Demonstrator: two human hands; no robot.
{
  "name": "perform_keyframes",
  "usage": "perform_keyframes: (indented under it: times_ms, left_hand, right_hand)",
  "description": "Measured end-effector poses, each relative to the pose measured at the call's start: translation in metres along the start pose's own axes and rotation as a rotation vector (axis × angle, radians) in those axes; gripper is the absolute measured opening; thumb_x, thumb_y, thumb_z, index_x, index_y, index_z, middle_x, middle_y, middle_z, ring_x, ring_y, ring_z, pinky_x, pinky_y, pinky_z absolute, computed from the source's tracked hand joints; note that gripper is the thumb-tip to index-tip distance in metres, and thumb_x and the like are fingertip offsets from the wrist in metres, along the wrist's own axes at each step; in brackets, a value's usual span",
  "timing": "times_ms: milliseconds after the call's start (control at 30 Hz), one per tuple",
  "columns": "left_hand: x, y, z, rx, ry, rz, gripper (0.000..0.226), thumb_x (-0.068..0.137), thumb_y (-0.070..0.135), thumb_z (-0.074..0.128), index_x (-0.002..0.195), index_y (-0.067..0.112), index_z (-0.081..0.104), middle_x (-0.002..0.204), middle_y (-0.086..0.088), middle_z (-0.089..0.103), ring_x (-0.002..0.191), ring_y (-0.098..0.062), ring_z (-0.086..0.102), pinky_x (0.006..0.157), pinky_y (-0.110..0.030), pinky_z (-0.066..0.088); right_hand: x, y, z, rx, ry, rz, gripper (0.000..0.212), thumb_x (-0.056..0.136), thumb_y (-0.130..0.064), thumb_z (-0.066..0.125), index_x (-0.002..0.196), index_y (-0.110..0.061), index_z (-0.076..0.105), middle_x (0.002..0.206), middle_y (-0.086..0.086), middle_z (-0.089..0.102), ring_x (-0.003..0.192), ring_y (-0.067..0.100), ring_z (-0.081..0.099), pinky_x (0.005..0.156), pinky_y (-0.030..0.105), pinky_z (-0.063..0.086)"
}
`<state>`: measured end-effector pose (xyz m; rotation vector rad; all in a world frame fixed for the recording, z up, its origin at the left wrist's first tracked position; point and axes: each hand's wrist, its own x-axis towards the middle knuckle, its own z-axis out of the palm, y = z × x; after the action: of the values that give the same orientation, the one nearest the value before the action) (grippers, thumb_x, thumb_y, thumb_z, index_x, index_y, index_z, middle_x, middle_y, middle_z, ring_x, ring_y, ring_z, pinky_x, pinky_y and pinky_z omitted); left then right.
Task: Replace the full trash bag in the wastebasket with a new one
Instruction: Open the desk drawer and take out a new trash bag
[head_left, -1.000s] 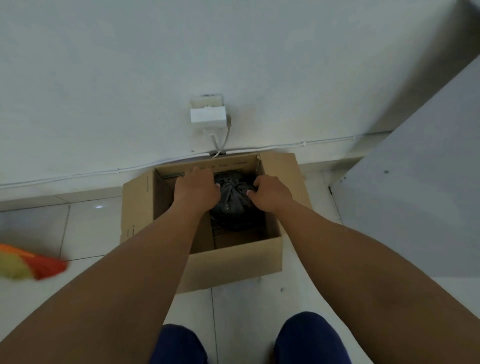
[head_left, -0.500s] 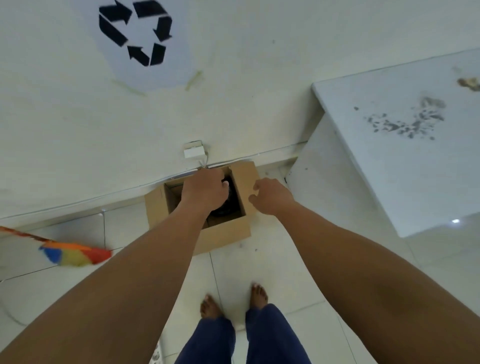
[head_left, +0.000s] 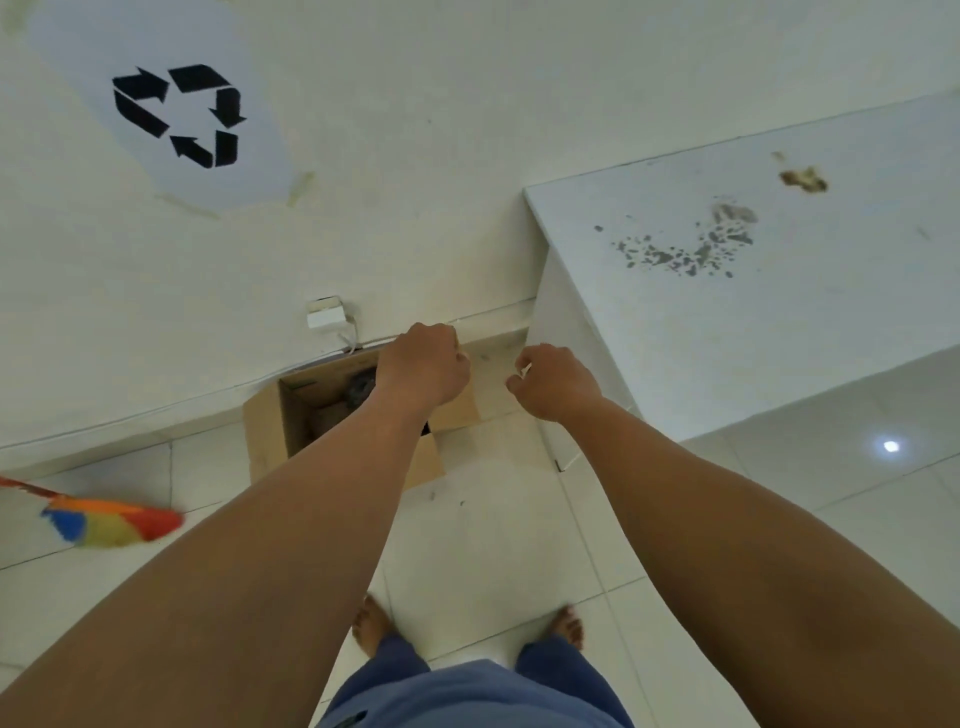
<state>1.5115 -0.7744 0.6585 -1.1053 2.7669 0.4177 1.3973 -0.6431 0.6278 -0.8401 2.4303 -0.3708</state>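
Your cardboard box (head_left: 358, 421), serving as the wastebasket, stood on the tiled floor (head_left: 493, 545) against the wall (head_left: 415, 156), and everything else is placed from it. The dark trash bag (head_left: 358, 387) lay inside the box toward its back wall, its gathered, crumpled top showing as a grey-black knot; your left forearm crossed in front of the rest of it, so its fullness could not be judged. Your left hand (head_left: 425, 367) hung over the box's back right corner, just right of the bag's top, knuckles up and fingers curled under; whether they pinched anything was hidden from the camera. Your right hand (head_left: 553, 382) was off the box's right side, above the floor and apart from the left, fingers also curled, with a small pale sliver showing at the fingertips that was too small to identify. No contact between either hand and the bag was visible. Left of the box a multicoloured duster (head_left: 111, 522) lay on the floor. Above the box a white socket (head_left: 326, 314) sat on the wall, with a recycling sign (head_left: 179, 114) higher up. Right of the box stood a white table (head_left: 753, 291) with dark specks.
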Motion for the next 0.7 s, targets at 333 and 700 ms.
perform_keyframes:
  times_ms: [333,700]
  left_hand:
    - [0.004,0.195,0.050,-0.096,-0.021,0.023,0.025,0.093,0.034,0.049,0.107,0.021,0.065,0.100,-0.003,0.066,0.092,-0.027,0.063,0.073,-0.033,0.048]
    - [0.058,0.348,0.096,-0.068,-0.060,0.101,0.026,0.095,0.038,0.049,0.107,0.022,0.066,0.102,-0.001,0.064,0.087,-0.024,0.061,0.074,-0.031,0.044]
  right_hand:
    - [-0.014,0.169,-0.088,0.042,0.059,0.057,0.040,0.091,-0.046,0.061,0.125,-0.026,0.063,0.123,-0.002,0.064,0.110,0.022,0.063,0.092,0.035,0.049]
    - [0.009,0.322,-0.160,0.072,0.107,0.183,0.036,0.092,-0.045,0.059,0.123,-0.027,0.063,0.117,-0.005,0.068,0.104,0.020,0.065,0.089,0.032,0.049]
